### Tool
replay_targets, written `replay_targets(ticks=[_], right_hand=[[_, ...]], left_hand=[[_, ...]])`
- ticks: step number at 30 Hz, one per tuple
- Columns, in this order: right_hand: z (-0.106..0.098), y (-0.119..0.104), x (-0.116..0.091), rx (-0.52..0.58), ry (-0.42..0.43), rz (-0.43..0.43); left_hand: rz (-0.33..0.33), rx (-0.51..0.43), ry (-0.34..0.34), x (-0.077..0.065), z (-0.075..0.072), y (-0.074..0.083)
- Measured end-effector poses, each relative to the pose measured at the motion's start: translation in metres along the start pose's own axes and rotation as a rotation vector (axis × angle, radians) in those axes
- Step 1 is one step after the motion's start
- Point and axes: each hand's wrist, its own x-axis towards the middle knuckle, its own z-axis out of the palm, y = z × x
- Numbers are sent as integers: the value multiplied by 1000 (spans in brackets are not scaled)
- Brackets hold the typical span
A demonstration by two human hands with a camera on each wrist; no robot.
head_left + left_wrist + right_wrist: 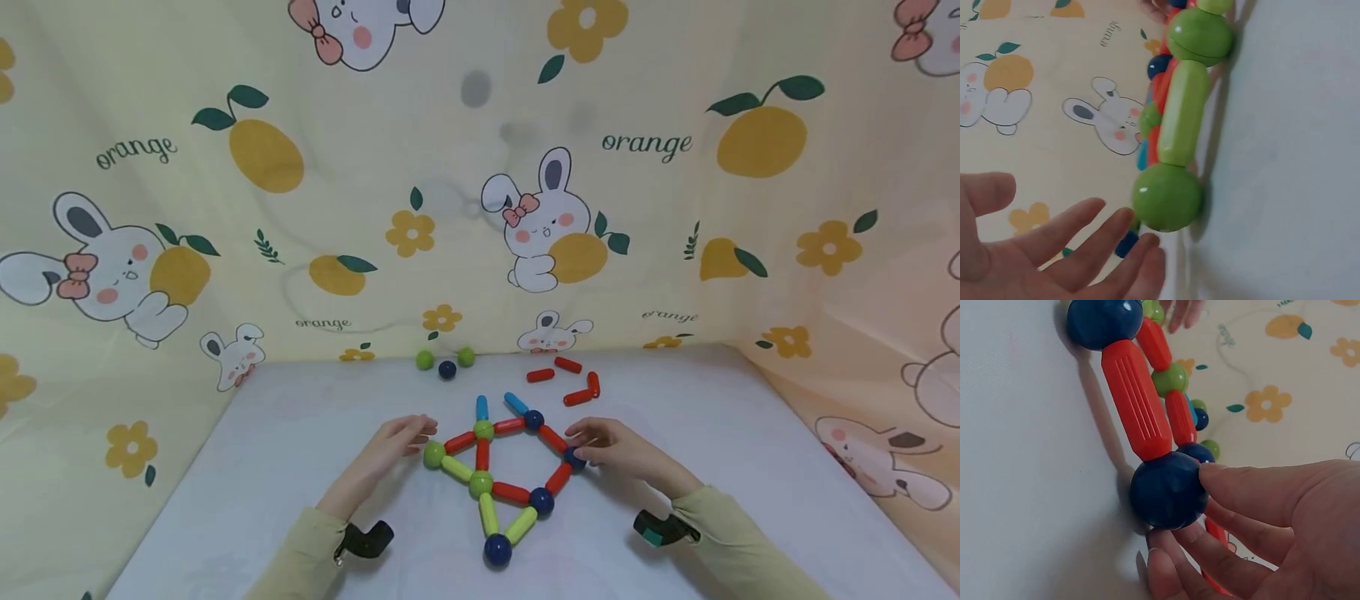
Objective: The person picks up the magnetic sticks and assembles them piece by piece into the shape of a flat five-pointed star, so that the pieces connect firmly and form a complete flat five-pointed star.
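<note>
On the white table lies a flat figure of magnetic balls and rods, with red rods forming a five-sided ring and lime rods forming triangles. Two light blue rods stick out at the far side. My left hand is beside the leftmost green ball, its fingers spread and relaxed; whether a fingertip touches it I cannot tell. On the right, my right hand holds the dark blue corner ball between thumb and curled fingers. Another dark blue ball forms the near tip.
Several loose red rods lie behind the figure to the right. Two loose green balls and a loose dark blue ball rest near the table's back edge. A patterned cloth hangs behind the table.
</note>
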Motion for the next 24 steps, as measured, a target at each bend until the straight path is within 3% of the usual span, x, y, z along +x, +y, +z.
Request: replay_targets(ticks=[3, 8, 15, 20, 22, 24], right_hand=[[1, -2, -2, -24, 25, -6], [-2, -3, -2, -97, 131, 16], [-9, -1, 5, -123, 206, 64], [-12, 4, 9, -99, 213, 93], [-12, 6, 11, -86, 207, 99], [-12, 8, 12, -72, 204, 104]], left_hand=[[-26, 16, -31, -1, 4, -4], [-16, -20, -97, -10, 10, 1], [-51, -104, -279, -22, 17, 2], [-87, -143, -404, -25, 20, 4], [-72, -142, -405, -21, 17, 2], [-42, -143, -353, -12, 12, -2]])
